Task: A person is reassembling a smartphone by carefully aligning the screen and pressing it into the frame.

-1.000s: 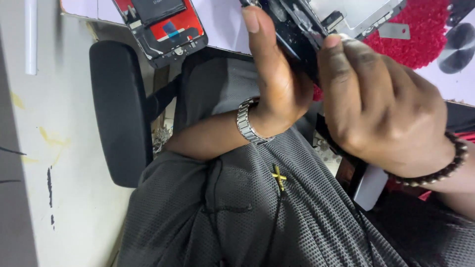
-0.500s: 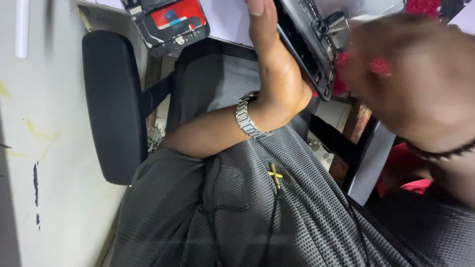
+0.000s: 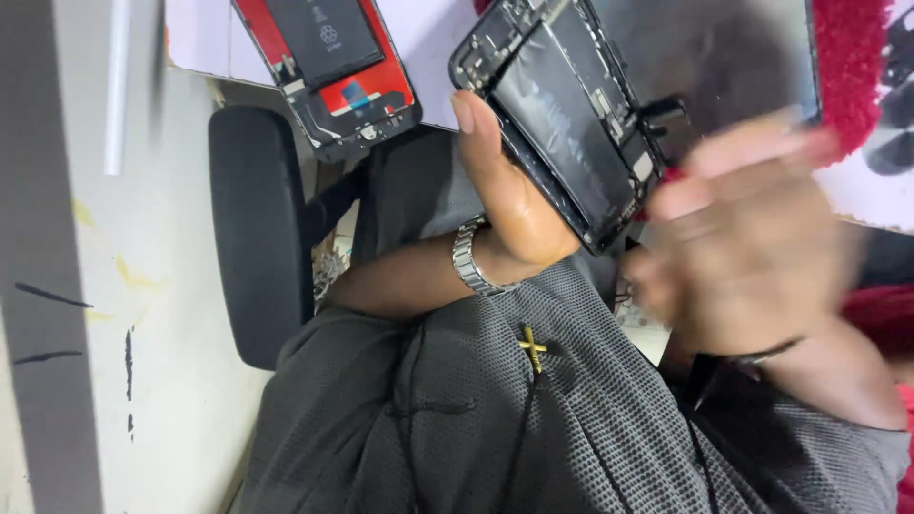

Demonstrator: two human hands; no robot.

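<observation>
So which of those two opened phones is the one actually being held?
The dark opened phone at top centre, gripped by the left hand. The other phone, with red inside, lies untouched on the white surface.

- Desk [image 3: 428, 57], white top, seen at its near edge.
- Opened red phone [image 3: 328, 67], battery showing, lying at that edge.
- Red fuzzy mat [image 3: 847, 67], toward the right side.

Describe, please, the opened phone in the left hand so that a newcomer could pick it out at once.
Start at the white table edge along the top. Two opened phones show there; take the right one, the opened phone gripped by the left hand above a metal wristwatch. Its frame is black, whereas the lying phone is red.
</observation>
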